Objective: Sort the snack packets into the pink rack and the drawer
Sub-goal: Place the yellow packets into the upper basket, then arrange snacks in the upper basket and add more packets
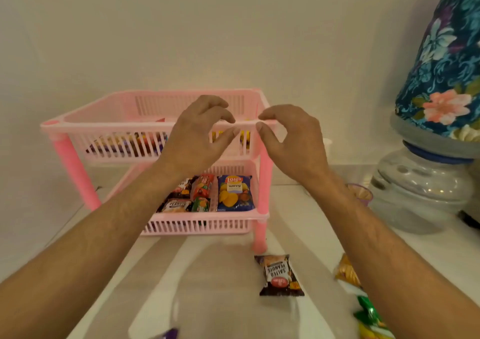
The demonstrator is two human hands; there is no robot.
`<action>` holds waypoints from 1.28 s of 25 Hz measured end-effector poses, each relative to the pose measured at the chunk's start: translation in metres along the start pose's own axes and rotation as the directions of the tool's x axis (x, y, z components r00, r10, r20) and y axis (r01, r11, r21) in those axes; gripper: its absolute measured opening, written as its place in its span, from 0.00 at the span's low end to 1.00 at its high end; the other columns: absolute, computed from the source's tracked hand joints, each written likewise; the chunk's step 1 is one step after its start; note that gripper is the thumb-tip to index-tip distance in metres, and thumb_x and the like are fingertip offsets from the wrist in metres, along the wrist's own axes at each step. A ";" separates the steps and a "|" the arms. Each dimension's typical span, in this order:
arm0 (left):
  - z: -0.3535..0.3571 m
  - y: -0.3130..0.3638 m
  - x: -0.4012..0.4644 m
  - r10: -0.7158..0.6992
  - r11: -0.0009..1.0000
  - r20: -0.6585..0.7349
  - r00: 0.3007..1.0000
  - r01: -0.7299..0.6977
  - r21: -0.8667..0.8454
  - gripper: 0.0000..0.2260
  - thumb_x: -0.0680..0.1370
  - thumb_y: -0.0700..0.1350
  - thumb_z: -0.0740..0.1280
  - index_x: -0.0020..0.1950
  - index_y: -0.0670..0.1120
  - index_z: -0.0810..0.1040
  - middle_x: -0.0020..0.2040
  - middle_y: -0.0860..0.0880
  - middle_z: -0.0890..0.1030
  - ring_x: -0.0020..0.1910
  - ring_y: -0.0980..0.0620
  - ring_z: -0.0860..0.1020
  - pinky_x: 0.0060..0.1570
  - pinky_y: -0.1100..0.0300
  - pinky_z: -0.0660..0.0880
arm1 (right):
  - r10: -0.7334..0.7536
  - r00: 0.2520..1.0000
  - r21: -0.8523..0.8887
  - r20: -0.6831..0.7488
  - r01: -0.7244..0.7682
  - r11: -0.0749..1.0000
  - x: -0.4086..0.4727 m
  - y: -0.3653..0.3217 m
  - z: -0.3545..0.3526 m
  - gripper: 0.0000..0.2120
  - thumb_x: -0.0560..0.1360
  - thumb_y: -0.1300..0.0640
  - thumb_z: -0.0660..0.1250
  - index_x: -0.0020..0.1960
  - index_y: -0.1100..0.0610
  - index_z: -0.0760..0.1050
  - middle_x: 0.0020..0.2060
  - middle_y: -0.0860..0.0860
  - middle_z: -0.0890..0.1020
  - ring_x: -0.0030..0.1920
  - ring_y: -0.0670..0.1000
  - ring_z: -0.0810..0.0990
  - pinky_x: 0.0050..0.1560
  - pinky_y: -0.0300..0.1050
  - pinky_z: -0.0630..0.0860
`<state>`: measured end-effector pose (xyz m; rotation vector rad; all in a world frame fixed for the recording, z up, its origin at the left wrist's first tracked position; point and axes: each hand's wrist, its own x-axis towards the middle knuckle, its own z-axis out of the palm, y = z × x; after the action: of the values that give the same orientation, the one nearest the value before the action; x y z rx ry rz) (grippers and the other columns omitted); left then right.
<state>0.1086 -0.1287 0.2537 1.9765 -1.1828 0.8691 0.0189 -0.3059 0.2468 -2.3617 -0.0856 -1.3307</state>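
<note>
In front of the rack (155, 124), both hands are up in the air. The left hand (197, 141) and the right hand (291, 143) sit close together, near the top rim of the rack. The fingers are bent and a little spread, with the fingertips (235, 130) of one hand almost meeting those of the other. They hold nothing. I cannot tell if they touch the rim.

The rack is pink and has two trays. In the bottom tray lie a blue chip bag (235, 193) and some small packets (187, 195) beside it. More packets show through the slats of the top tray, but they are hard to make out.

On the table (207, 273), in front of the rack, lies a brown peanut packet (281, 276). To the right of it, partly under the right arm, are an orange packet (346, 271) and green packets (368, 315). A bit of purple wrapper (167, 334) peeks in far in front of the rack, at the bottom edge. A big water jug (420, 190) with a flowery cover (446, 65) stands to the right of the rack. No drawer is in view.

I think the packets are light, soft and crinkly. The shiny wrap may be slippery. The snacks inside could crush, so a gentle pinch on the flat sealed edge seems best.
</note>
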 end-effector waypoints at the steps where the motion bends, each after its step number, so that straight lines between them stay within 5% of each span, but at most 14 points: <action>1: 0.002 0.005 -0.017 0.009 1.000 0.008 1.000 -0.009 0.011 0.09 0.76 0.48 0.69 0.51 0.43 0.80 0.57 0.46 0.76 0.58 0.52 0.74 0.58 0.63 0.68 | 0.011 1.000 -0.010 -0.002 -0.011 1.000 -0.019 -0.005 0.000 0.10 0.75 0.54 0.68 0.53 0.56 0.82 0.51 0.50 0.84 0.55 0.52 0.80 0.55 0.48 0.76; 5: 0.015 0.008 -0.081 -0.087 0.996 0.134 0.987 0.090 -0.016 0.10 0.75 0.48 0.69 0.52 0.43 0.80 0.58 0.46 0.75 0.59 0.49 0.74 0.60 0.55 0.71 | 0.128 0.976 -0.027 0.178 -0.126 0.992 -0.089 -0.003 0.010 0.13 0.75 0.53 0.68 0.57 0.57 0.81 0.56 0.52 0.83 0.60 0.54 0.79 0.60 0.49 0.75; 9: 0.034 0.012 -0.142 -0.210 0.976 0.362 0.908 0.216 0.024 0.16 0.76 0.54 0.67 0.58 0.46 0.79 0.61 0.49 0.75 0.61 0.52 0.72 0.62 0.54 0.69 | 0.297 0.872 -0.149 0.389 -0.259 0.954 -0.143 0.009 0.018 0.17 0.77 0.50 0.66 0.64 0.53 0.77 0.62 0.49 0.80 0.65 0.51 0.75 0.60 0.46 0.71; 12: 0.050 0.022 -0.183 -0.280 0.951 0.607 0.744 0.300 0.071 0.24 0.75 0.62 0.65 0.66 0.51 0.74 0.67 0.52 0.71 0.67 0.54 0.68 0.67 0.51 0.67 | 0.456 0.725 -0.268 0.516 -0.368 0.890 -0.178 0.018 0.025 0.20 0.77 0.47 0.64 0.67 0.52 0.73 0.65 0.48 0.77 0.65 0.50 0.73 0.58 0.46 0.71; 15: 0.061 0.034 -0.219 -0.201 0.940 0.870 0.451 0.338 0.042 0.34 0.70 0.67 0.67 0.74 0.60 0.61 0.77 0.54 0.58 0.74 0.53 0.57 0.72 0.49 0.60 | 0.618 0.567 -0.435 0.545 -0.438 0.786 -0.211 0.033 0.036 0.25 0.76 0.39 0.61 0.66 0.53 0.72 0.62 0.53 0.76 0.62 0.57 0.75 0.55 0.52 0.73; 17: 0.067 0.043 -0.239 -0.108 0.968 0.958 0.266 0.247 0.040 0.40 0.68 0.66 0.70 0.75 0.63 0.54 0.79 0.56 0.51 0.76 0.53 0.51 0.74 0.50 0.56 | 0.682 0.492 -0.496 0.542 -0.468 0.732 -0.232 0.042 0.043 0.24 0.78 0.39 0.57 0.66 0.55 0.71 0.60 0.56 0.76 0.60 0.60 0.75 0.55 0.55 0.74; 20: 0.076 0.058 -0.259 -0.026 0.986 0.992 0.124 0.168 0.005 0.41 0.69 0.59 0.73 0.76 0.61 0.54 0.78 0.54 0.55 0.76 0.52 0.53 0.74 0.49 0.57 | 0.768 0.390 -0.508 0.509 -0.584 0.633 -0.254 0.049 0.055 0.22 0.80 0.44 0.53 0.67 0.57 0.68 0.59 0.60 0.76 0.58 0.63 0.75 0.54 0.55 0.72; 23: 0.082 0.065 -0.270 -0.002 0.983 0.998 0.070 0.182 -0.011 0.37 0.70 0.56 0.75 0.74 0.57 0.60 0.74 0.52 0.63 0.72 0.51 0.61 0.70 0.51 0.63 | 0.794 0.340 -0.455 0.504 -0.676 0.579 -0.261 0.048 0.064 0.23 0.79 0.45 0.57 0.67 0.58 0.63 0.58 0.60 0.78 0.58 0.63 0.76 0.52 0.54 0.72; 27: 0.083 0.067 -0.276 -0.015 0.989 0.994 0.106 0.145 -0.001 0.29 0.71 0.56 0.73 0.69 0.55 0.67 0.67 0.52 0.71 0.64 0.51 0.69 0.62 0.56 0.69 | 0.807 0.319 -0.357 0.497 -0.772 0.526 -0.262 0.048 0.065 0.24 0.73 0.50 0.68 0.63 0.55 0.62 0.53 0.55 0.79 0.51 0.59 0.79 0.47 0.52 0.78; 32: 0.077 0.061 -0.280 -0.141 0.963 0.965 0.222 0.256 0.082 0.29 0.72 0.62 0.69 0.69 0.53 0.68 0.64 0.52 0.73 0.59 0.54 0.72 0.57 0.61 0.70 | 0.834 0.050 -0.154 0.550 -0.975 0.159 -0.257 0.058 0.061 0.30 0.66 0.58 0.77 0.62 0.62 0.66 0.53 0.57 0.77 0.49 0.56 0.79 0.40 0.46 0.77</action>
<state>-0.0343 -0.0836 -0.0025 2.5277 -1.4410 -0.8042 -0.0558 -0.2959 -0.0131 -1.7123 0.9380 0.0620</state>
